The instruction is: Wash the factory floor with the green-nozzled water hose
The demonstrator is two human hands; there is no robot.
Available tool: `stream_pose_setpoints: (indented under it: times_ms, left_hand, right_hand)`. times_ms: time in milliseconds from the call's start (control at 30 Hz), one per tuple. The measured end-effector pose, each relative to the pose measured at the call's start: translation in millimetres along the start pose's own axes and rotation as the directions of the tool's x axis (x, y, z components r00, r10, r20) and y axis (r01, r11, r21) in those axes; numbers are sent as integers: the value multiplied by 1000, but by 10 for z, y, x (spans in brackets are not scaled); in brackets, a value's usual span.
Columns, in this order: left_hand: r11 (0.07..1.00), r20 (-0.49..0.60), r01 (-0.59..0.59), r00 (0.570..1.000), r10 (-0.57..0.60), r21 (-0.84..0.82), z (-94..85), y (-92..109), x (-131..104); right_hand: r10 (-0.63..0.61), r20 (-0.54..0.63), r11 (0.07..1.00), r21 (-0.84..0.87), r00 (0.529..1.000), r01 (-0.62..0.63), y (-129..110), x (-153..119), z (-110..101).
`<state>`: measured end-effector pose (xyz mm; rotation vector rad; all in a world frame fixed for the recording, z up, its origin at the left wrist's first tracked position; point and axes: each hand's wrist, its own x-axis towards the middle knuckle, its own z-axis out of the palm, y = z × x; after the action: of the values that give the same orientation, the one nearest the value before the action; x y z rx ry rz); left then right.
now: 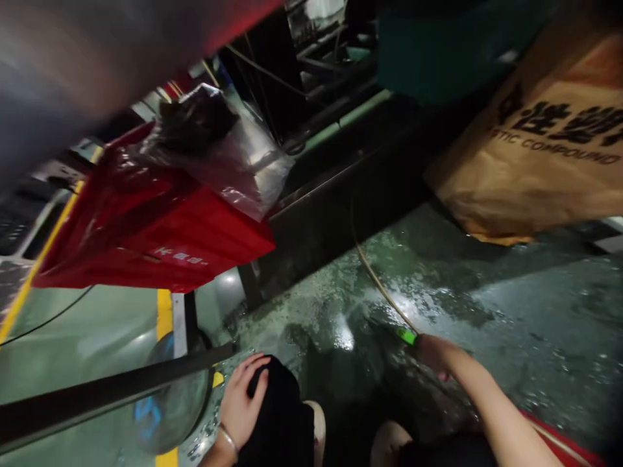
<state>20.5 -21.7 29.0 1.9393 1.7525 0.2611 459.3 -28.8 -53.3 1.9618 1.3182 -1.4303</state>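
My left hand [243,399] rests on my black-clad knee [280,415] at the bottom middle, fingers spread over the fabric and a thin bracelet on the wrist. My right hand [433,353] reaches forward over the wet green floor [487,305] and grips a tool with a bright green handle [406,336]. A thin yellowish hose or cord [377,279] runs from the tool up toward the dark machine base. What the tool's tip touches is lost in shadow.
A red bin [146,240] holding a clear plastic bag [219,149] stands at the left. A brown paper sack [540,143] with printed text lies at the upper right. A dark metal bar [107,392] crosses the lower left above yellow floor lines [164,311].
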Motion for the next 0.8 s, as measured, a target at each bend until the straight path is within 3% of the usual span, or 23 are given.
stream_pose_setpoints:
  times_ms: [100, 200, 367, 467, 600, 800]
  left_hand:
    - [999, -31, -33, 999, 33, 8, 18, -65, -17]
    - [998, -51, -56, 997, 58, 34, 19, -46, -49]
    - [994, -26, -66, 997, 69, 89, 46, 81, -34]
    - [990, -22, -85, 996, 88, 108, 67, 151, -20]
    - [989, -35, -102, 994, 106, 108, 67, 185, -30]
    - [989, -32, -97, 994, 101, 111, 23, 208, -96]
  right_hand:
    - [54, 48, 998, 31, 997, -55, 294, -32, -107]
    - [94, 105, 995, 20, 990, -97, 299, -110, -68]
    - [49, 239, 997, -62, 970, -35, -162, -237, 146]
    - [-25, 253, 991, -120, 967, 58, -499, -310, 220]
    - [-107, 200, 966, -209, 974, 149, -888, -381, 270]
    - [-223, -71, 945, -262, 972, 198, -1179, -387, 223]
